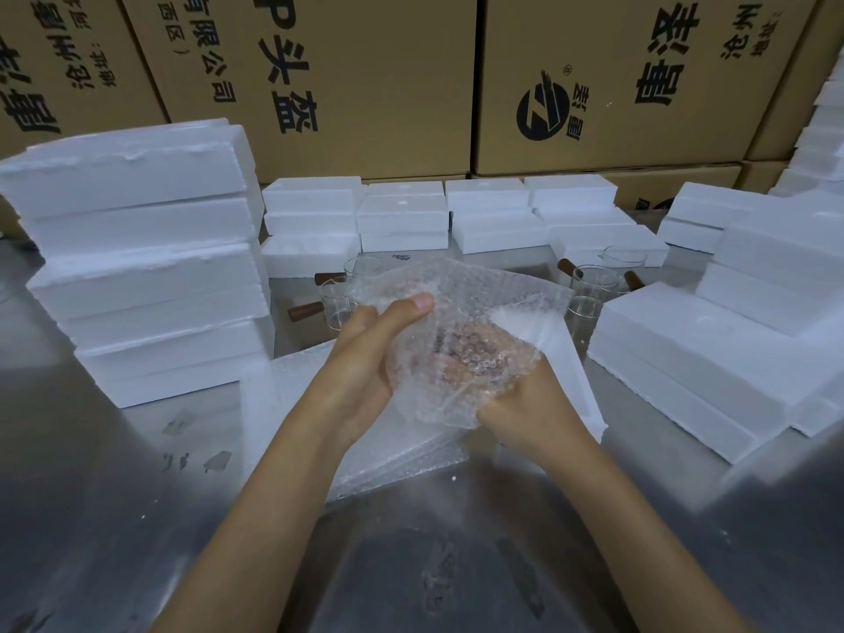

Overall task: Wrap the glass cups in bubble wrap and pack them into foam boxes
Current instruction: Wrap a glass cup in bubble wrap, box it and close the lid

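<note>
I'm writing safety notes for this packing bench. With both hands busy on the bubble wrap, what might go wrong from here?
1. The bubble wrap is bunched loosely between the left hand and right hand, above the steel table; whatever is inside might slip out.
2. Unwrapped glass cups stand just behind the hands; a trailing flap or elbow could tip them.
3. The foam box stack beside the left forearm looks uneven and may topple if bumped.

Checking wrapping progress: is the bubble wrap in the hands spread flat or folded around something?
Folded: the bubble wrap is bunched into a bundle that the left hand and right hand grip; what is inside cannot be told.
</note>
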Available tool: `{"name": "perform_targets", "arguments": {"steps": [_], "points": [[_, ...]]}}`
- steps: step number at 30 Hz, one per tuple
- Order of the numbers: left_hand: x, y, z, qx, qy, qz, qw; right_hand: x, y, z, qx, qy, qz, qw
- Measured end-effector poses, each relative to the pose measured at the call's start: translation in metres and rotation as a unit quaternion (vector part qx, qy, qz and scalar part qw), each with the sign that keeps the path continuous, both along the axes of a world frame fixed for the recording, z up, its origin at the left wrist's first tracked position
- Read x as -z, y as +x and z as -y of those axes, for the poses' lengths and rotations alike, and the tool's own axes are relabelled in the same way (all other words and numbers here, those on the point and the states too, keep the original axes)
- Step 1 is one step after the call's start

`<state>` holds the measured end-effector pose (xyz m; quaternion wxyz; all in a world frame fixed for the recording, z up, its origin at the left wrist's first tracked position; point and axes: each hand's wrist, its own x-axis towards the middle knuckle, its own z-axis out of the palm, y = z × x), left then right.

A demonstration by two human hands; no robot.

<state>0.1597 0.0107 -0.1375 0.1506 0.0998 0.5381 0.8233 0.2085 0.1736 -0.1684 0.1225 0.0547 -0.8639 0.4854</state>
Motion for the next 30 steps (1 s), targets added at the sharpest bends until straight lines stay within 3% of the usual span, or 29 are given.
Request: {"name": "perform_targets", "arguments": {"steps": [2, 6, 9, 11, 13, 15, 20, 24, 28, 30], "points": [[-0.001, 0.002, -0.001, -0.002, 0.009, 0.006, 1.000, 0.001, -0.001, -0.002, -0.013, 0.047, -0.014, 0.999], [0.000, 0.000, -0.001, 0.004, 0.040, -0.002, 0.999, -0.003, 0.000, -0.005, 0.013, 0.021, -0.022, 0.999], [-0.001, -0.004, 0.004, -0.009, 0.096, 0.008, 0.995, -0.020, 0.003, -0.009, 0.034, -0.125, -0.076, 0.989], [-0.002, -0.007, 0.009, -0.023, 0.129, 0.013, 0.991, -0.027, 0.006, -0.012, -0.023, -0.208, -0.022, 0.978], [-0.001, -0.008, 0.013, -0.032, 0.146, 0.016, 0.989, -0.025, 0.008, -0.012, -0.040, -0.112, -0.031, 0.992], [-0.001, -0.009, 0.015, -0.028, 0.148, 0.014, 0.989, -0.019, 0.006, -0.010, 0.010, -0.045, -0.062, 0.997], [-0.004, -0.009, 0.018, 0.027, 0.101, 0.031, 0.994, -0.025, -0.002, -0.027, 0.137, -0.251, -0.097, 0.953], [-0.004, -0.002, 0.009, 0.043, 0.063, 0.042, 0.996, -0.027, 0.000, -0.029, 0.211, -0.317, -0.138, 0.914], [-0.004, -0.004, 0.008, -0.034, 0.126, 0.022, 0.991, -0.031, -0.002, -0.027, 0.173, -0.311, -0.033, 0.934], [-0.004, -0.005, 0.010, -0.057, 0.145, 0.011, 0.988, -0.032, -0.002, -0.025, 0.073, -0.317, 0.056, 0.944]]}}
